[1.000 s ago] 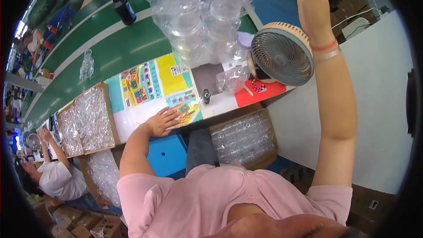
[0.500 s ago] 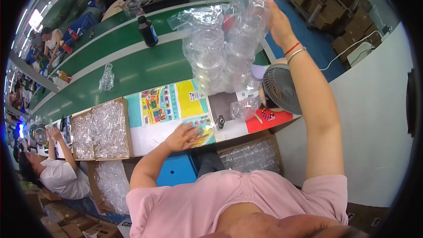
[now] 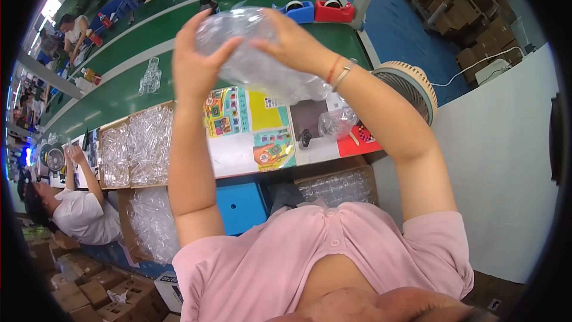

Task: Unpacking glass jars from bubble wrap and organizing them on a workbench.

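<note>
Hands raised above the surface [image 3: 250, 149]: your left hand [image 3: 193, 62] and right hand [image 3: 292, 39] each close their grip on a bundle of clear plastic shells in a transparent bag [image 3: 256, 53], left at its near end, right over its top. You hold the bundle up over the colourful printed sheet [image 3: 250, 128] on that surface. Left of the sheet stands a cardboard box of clear plastic pieces [image 3: 134, 146]; right of it, a round beige fan [image 3: 411, 86].
</note>
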A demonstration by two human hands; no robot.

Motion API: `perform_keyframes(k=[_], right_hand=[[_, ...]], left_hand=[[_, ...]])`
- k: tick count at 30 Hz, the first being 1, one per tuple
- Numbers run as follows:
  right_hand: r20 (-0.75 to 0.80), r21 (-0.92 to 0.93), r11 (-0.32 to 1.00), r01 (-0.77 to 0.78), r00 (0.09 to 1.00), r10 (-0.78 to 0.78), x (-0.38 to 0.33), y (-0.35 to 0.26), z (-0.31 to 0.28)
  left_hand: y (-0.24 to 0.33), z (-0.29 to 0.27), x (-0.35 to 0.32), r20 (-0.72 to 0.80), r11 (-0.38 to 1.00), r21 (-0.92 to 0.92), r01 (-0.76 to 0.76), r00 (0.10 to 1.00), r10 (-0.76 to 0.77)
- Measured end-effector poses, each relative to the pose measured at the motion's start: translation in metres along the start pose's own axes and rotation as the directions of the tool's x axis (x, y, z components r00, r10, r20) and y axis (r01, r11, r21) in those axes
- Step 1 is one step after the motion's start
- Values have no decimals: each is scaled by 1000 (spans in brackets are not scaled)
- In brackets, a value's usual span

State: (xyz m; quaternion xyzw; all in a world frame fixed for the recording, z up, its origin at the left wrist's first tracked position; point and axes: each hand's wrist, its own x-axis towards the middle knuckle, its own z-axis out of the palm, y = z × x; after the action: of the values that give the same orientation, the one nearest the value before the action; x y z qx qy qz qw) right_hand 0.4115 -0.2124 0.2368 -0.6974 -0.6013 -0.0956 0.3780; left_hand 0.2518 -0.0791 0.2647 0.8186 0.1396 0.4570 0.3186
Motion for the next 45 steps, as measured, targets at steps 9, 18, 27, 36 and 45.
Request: perform_keyframes(k=[9,18,27,36,45], right_hand=[[317,50,933,355,880,-352,-30,-93,162],[230,102,782,615,750,-620,-130,-133,269],[307,162,753,637,693,-652,-120,-87,257],[310,263,755,601,688,-656,-141,-69,232],[396,-239,960,-143,889,231,-44,83,134]], left_hand=[[-126,-102,-181,-355,569,-767,298,542,-762],[-171,-101,-381,-218,286,-922,261,263,-940],[-152,-54,-369,-169,192,-885,425,91,-981],[-158,-36,-340,108,10,-881,474,222,-969],[-139,20,-344,-332,276,-790,547,-4,-943]])
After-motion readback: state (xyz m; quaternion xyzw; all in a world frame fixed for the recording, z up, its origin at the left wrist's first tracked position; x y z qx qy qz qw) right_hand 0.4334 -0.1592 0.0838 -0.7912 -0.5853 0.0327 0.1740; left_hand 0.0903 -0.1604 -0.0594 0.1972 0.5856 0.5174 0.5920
